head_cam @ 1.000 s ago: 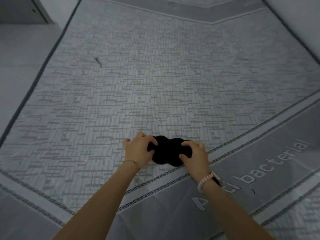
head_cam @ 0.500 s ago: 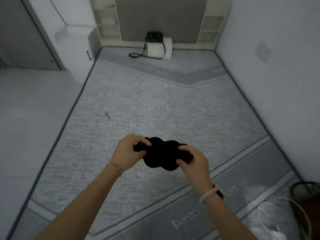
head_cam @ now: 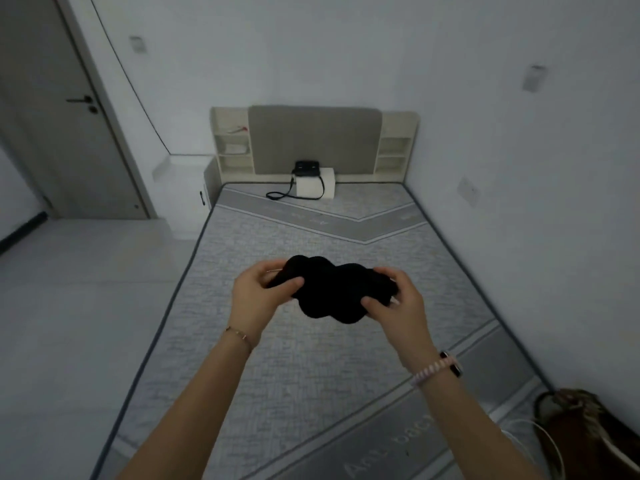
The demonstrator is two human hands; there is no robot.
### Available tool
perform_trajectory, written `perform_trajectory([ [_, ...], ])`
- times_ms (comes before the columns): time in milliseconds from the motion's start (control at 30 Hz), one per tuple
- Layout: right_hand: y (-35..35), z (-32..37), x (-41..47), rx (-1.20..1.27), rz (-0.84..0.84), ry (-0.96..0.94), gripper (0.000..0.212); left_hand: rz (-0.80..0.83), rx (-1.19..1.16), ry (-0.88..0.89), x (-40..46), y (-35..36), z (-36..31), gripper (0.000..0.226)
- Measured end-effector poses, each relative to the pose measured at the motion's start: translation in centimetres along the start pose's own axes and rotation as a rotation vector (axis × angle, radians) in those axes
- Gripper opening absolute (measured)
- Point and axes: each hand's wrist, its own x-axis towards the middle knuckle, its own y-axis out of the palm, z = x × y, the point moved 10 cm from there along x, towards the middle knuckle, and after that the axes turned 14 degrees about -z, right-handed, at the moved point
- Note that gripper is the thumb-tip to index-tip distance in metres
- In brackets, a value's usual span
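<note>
The black fabric piece is in the air between your two hands, above the middle of the bare mattress and clear of it. Your left hand pinches its left end: the thumb lies across the near face, and the fingers curl over the top and go behind the cloth, where they are mostly hidden. Your right hand grips the right end the same way, with the thumb on the near lower edge and the fingers wrapped over the far side. Between the two grips the cloth bulges in rounded lobes. It is so dark that no seam or fold shows, so you cannot tell what kind of item it is.

At the far end, a black bag rests against a white box below the headboard. At the near right, a brown bag and a white cable are cut off by the frame. The lettering on the mattress's near band is blurred and partly covered by your right arm.
</note>
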Motion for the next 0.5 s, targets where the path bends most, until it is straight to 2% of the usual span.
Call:
perform_trajectory([
  [167,0.8,1.6,-1.3,0.156,0.015,0.126,0.035,0.082,0.074,0.171,-2.6,2.7,-4.3,0.027],
  [300,1.2,2.1,-2.3,0.279,0.038,0.22,0.029,0.289,0.234,0.282,-5.3,5.8,-5.7,0.035],
  [367,1.2,2.3,-2.7,0.335,0.046,0.272,0.031,0.367,0.253,0.27,-6.3,6.7,-5.6,0.035],
  [433,1.0,2.5,-3.0,0.342,0.045,0.298,0.033,0.369,0.261,0.265,-6.9,6.9,-5.6,0.029],
  [500,0.7,2.7,-3.3,0.323,0.044,0.294,0.03,0.366,0.195,0.147,-7.1,6.9,-5.1,0.028],
])
